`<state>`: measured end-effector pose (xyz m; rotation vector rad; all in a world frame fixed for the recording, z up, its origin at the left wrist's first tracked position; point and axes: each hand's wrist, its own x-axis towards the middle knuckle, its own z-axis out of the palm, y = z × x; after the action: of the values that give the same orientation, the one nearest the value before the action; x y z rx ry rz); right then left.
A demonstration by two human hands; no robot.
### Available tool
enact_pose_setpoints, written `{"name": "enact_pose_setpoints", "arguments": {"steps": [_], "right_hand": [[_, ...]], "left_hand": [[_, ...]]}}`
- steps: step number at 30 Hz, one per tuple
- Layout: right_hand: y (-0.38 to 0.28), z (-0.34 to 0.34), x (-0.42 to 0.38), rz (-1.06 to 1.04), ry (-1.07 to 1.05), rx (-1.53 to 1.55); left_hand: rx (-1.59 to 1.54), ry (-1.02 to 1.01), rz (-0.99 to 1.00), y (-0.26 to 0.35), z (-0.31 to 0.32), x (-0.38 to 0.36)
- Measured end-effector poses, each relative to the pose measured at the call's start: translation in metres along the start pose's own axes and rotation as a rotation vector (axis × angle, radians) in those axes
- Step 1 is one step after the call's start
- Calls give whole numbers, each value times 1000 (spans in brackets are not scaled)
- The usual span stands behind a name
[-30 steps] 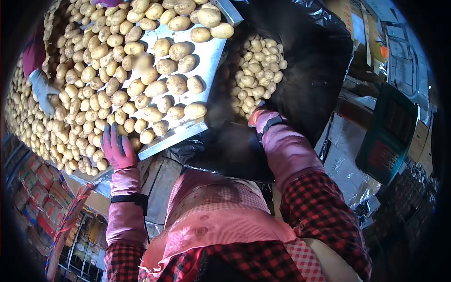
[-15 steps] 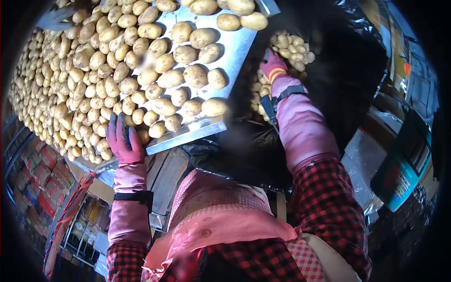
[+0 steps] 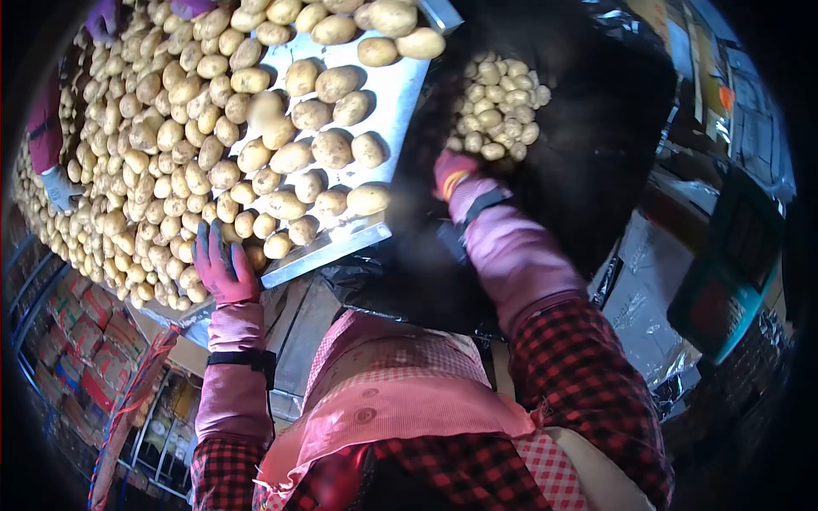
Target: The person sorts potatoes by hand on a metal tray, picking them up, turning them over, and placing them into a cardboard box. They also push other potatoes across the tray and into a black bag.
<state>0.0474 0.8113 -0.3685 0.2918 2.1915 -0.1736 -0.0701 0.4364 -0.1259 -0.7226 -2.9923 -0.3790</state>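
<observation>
Potatoes [image 3: 175,140] cover a metal sorting table [image 3: 328,253], thick on the left and sparser toward its right edge. My left hand [image 3: 224,272], in a pink glove with dark fingertips, rests at the near edge. Its fingers are stretched out and apart, touching the nearest potatoes. To the right of the table lies a black plastic bag [image 3: 596,111], with a heap of potatoes [image 3: 501,106] in it. My right hand [image 3: 455,173], gloved in pink, is over the bag just below that heap. Its fingers are hidden in shadow, so I cannot see whether it grips anything.
At the far left, another person's grey-gloved hand [image 3: 60,189] touches the potatoes. Purple-gloved hands [image 3: 104,21] show at the top left. A green crate [image 3: 724,272] and plastic-wrapped cartons [image 3: 639,285] stand at the right. Stacked red bags [image 3: 94,332] lie at the lower left.
My right hand has drawn back from the heap in the bag, toward me and leftward. My left hand stays at the table edge. Other people's gloved hands have shifted at the left.
</observation>
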Motion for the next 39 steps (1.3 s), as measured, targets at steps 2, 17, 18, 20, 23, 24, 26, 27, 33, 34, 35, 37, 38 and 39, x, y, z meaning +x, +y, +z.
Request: {"name": "enact_pose_setpoints", "arguments": {"steps": [2, 17, 18, 20, 23, 24, 26, 27, 33, 34, 35, 37, 38, 39], "right_hand": [[-18, 28, -24, -29, -77, 46], [127, 53, -30, 206, 569, 462], [136, 62, -16, 269, 623, 435], [155, 69, 4, 347, 504, 370], [157, 32, -1, 451, 575, 528], [163, 30, 7, 493, 695, 627], [178, 25, 31, 569, 939, 827], [179, 17, 39, 605, 1058, 932], [183, -38, 62, 823, 254, 549], [180, -37, 62, 741, 310, 513], [182, -42, 64, 727, 268, 506], [176, -48, 46, 717, 413, 572], [177, -46, 41, 682, 529, 728], [180, -46, 36, 641, 652, 881]], "left_hand": [[44, 6, 4, -2, 2, -1], [64, 41, 36, -5, 0, -2], [59, 40, 36, -5, 0, -2], [64, 34, 33, -4, -1, -1], [61, 9, 23, 0, -3, 0], [58, -1, 21, 2, -5, 2], [43, 9, 24, 6, -6, 4], [36, 12, 15, 5, -5, 4], [33, 16, 12, 2, -2, 2], [39, 11, 18, 3, -2, 3], [37, 15, 18, 2, -2, 3], [15, 27, 27, 2, -1, 3], [9, 25, 12, 1, 0, 2], [12, 18, 9, 1, 0, 2]]}}
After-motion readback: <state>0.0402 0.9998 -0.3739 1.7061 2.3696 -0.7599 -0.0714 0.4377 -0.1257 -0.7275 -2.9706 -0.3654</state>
